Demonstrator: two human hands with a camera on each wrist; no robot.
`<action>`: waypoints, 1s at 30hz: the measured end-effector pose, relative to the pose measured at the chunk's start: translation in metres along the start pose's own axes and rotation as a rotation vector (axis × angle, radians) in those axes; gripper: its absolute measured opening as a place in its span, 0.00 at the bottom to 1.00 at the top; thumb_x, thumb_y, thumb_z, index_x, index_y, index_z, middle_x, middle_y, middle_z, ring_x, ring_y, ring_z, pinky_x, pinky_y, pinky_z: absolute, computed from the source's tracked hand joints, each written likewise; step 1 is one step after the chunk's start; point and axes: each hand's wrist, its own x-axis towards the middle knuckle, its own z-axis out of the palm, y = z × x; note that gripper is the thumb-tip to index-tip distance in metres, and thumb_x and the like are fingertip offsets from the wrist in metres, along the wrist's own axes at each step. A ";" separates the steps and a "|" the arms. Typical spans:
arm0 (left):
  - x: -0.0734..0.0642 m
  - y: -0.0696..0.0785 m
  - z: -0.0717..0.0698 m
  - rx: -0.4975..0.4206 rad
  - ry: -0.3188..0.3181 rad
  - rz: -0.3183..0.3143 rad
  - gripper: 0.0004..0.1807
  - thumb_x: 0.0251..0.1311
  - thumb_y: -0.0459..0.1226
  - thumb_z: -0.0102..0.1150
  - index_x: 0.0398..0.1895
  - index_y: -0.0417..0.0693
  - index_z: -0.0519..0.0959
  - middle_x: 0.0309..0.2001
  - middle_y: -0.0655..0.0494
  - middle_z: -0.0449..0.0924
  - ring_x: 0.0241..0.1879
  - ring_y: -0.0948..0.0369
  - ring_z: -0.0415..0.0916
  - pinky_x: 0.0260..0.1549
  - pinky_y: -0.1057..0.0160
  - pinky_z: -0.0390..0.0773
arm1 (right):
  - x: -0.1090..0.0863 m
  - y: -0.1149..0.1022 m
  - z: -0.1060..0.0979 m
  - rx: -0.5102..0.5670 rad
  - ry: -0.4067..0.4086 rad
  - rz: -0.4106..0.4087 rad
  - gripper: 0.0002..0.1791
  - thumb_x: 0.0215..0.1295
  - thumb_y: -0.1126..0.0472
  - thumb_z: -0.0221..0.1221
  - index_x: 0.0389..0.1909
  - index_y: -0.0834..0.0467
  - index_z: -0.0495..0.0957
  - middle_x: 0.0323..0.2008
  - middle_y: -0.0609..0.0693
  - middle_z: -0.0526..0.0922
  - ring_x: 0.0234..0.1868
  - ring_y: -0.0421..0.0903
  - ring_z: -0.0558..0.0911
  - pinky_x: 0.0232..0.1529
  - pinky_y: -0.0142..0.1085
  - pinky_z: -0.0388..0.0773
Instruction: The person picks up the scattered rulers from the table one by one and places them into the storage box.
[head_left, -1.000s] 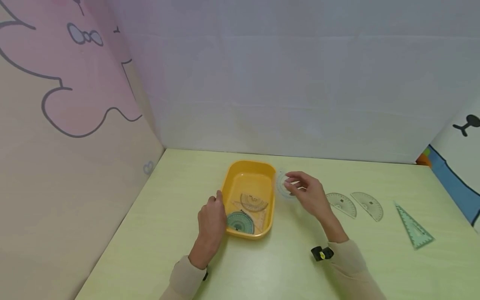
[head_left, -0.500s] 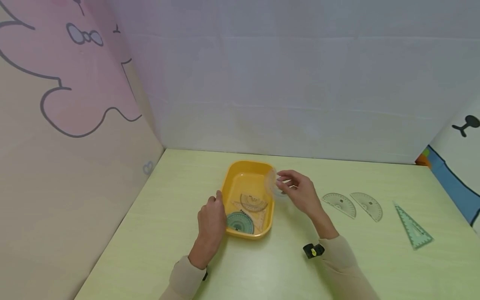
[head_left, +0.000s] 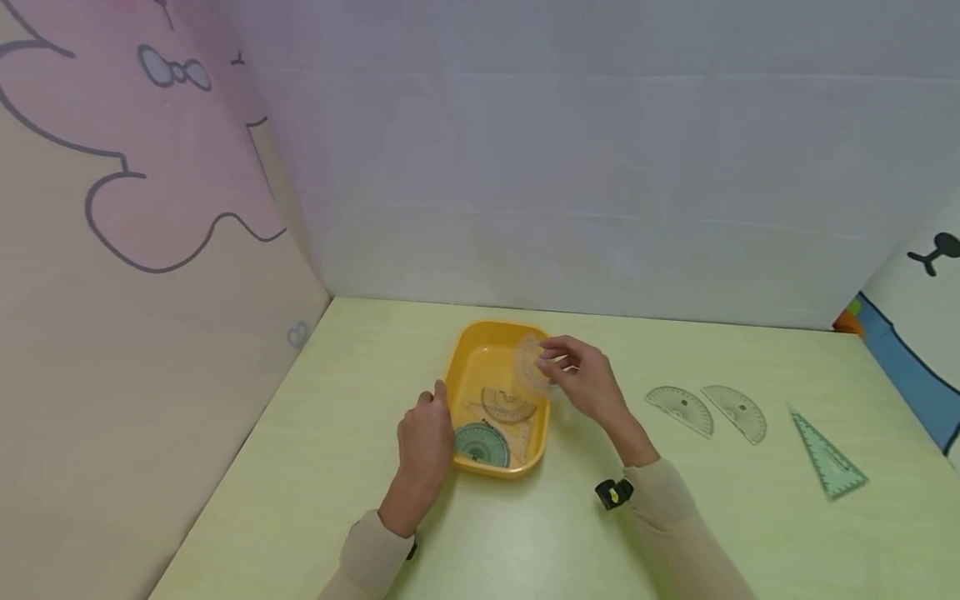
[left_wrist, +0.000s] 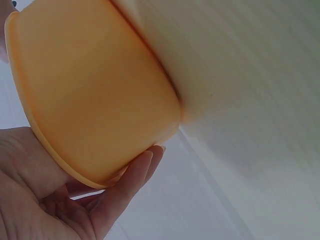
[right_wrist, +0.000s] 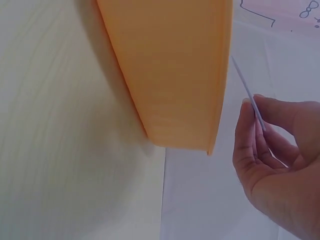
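Observation:
A yellow plastic tray [head_left: 487,362] sits on the table, its left rim gripped by my left hand [head_left: 426,435]. In the left wrist view, thumb and fingers hold the tray's edge. My right hand [head_left: 588,380] pinches a clear protractor [head_left: 527,367] between thumb and fingers above the tray's right side. The right wrist view shows that protractor [right_wrist: 243,82] edge-on, just past the rim and apart from it. Inside the tray lie a green protractor [head_left: 482,444], a clear protractor [head_left: 507,407] and a clear set square [head_left: 523,435], partly overlapping.
Two clear protractors, one nearer [head_left: 679,409] and one beside it [head_left: 736,412], lie flat on the table right of the right hand. Farther right is a green set square [head_left: 828,457]. A pale wall sheet [head_left: 570,192] rises behind the table.
My right hand has moved left, carrying the clear protractor from beside the tray to over its right side. The left hand keeps its hold on the rim.

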 end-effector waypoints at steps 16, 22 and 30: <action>-0.001 0.002 -0.001 0.004 -0.013 -0.002 0.20 0.60 0.22 0.66 0.56 0.31 0.79 0.33 0.39 0.81 0.23 0.43 0.83 0.20 0.50 0.82 | 0.014 -0.008 0.020 -0.054 -0.035 -0.013 0.15 0.69 0.65 0.65 0.54 0.67 0.81 0.43 0.59 0.86 0.38 0.53 0.85 0.36 0.38 0.84; -0.001 0.001 0.001 0.004 -0.013 0.002 0.20 0.60 0.22 0.66 0.57 0.31 0.79 0.33 0.39 0.81 0.22 0.44 0.82 0.20 0.51 0.82 | 0.017 -0.006 0.027 -0.082 -0.055 -0.002 0.15 0.70 0.65 0.65 0.54 0.67 0.81 0.43 0.59 0.86 0.39 0.53 0.85 0.37 0.38 0.84; -0.001 0.001 0.001 0.003 0.000 0.005 0.20 0.60 0.23 0.66 0.57 0.31 0.79 0.33 0.39 0.82 0.22 0.44 0.82 0.20 0.51 0.82 | 0.020 -0.009 0.036 -0.098 -0.083 0.005 0.15 0.70 0.66 0.64 0.55 0.67 0.80 0.43 0.59 0.84 0.40 0.54 0.85 0.38 0.39 0.85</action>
